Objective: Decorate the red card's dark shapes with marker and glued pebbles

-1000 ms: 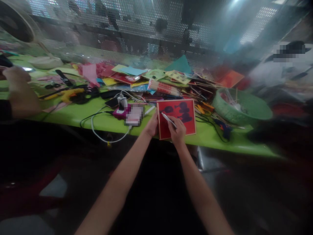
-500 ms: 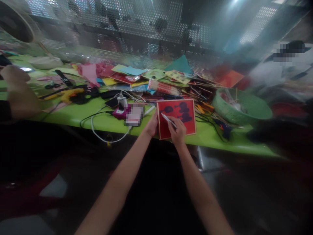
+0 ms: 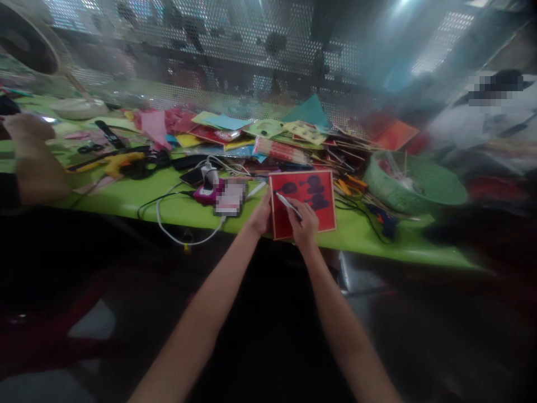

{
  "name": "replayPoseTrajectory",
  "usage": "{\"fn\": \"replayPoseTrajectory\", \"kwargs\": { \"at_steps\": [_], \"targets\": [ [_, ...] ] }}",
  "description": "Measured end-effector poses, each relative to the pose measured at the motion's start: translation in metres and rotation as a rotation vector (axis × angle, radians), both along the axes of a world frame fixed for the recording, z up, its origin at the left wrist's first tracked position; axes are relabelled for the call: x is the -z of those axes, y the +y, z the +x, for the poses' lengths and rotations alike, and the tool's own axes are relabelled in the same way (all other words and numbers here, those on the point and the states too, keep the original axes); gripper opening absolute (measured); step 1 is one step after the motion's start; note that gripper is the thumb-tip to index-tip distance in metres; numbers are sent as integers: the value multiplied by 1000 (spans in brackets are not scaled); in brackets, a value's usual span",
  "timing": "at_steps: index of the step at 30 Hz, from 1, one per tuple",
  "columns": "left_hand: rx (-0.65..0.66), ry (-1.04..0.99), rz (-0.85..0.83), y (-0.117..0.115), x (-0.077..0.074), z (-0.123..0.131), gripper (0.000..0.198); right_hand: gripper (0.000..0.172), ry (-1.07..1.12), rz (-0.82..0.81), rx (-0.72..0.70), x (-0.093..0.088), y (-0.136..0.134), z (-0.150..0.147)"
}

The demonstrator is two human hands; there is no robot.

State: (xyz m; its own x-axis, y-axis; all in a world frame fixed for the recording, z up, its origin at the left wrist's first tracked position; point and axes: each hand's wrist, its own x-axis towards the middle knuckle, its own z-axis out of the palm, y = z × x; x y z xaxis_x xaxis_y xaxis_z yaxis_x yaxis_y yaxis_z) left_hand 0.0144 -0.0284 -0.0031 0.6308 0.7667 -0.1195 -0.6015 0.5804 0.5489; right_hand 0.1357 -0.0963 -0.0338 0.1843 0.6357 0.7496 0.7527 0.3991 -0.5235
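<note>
A red square card (image 3: 312,215) with dark cut-out shapes lies at the near edge of the green table (image 3: 138,196). My right hand (image 3: 304,221) rests on the card, fingers pinched round a thin white pen-like tool (image 3: 287,205) whose tip points up-left onto the card. My left hand (image 3: 260,215) presses against the card's left edge, fingers curled along it.
Coloured paper sheets (image 3: 226,126) and sticks are piled across the table's back. A green bowl (image 3: 413,184) stands at the right. White cables and a pink device (image 3: 205,193) lie left of the card. Another person's arm (image 3: 36,162) rests at far left; a person sits at the right.
The tool's tip has shifted slightly on the card. The other person's hand at far left has moved a little. Otherwise the same.
</note>
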Motion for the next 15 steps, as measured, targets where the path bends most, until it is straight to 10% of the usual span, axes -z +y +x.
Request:
{"fn": "replayPoseTrajectory", "kwargs": {
  "at_steps": [15],
  "targets": [
    [7,-1,14,1,3,0,57,31,-30,0,29,1,2,-1]
  ]
}}
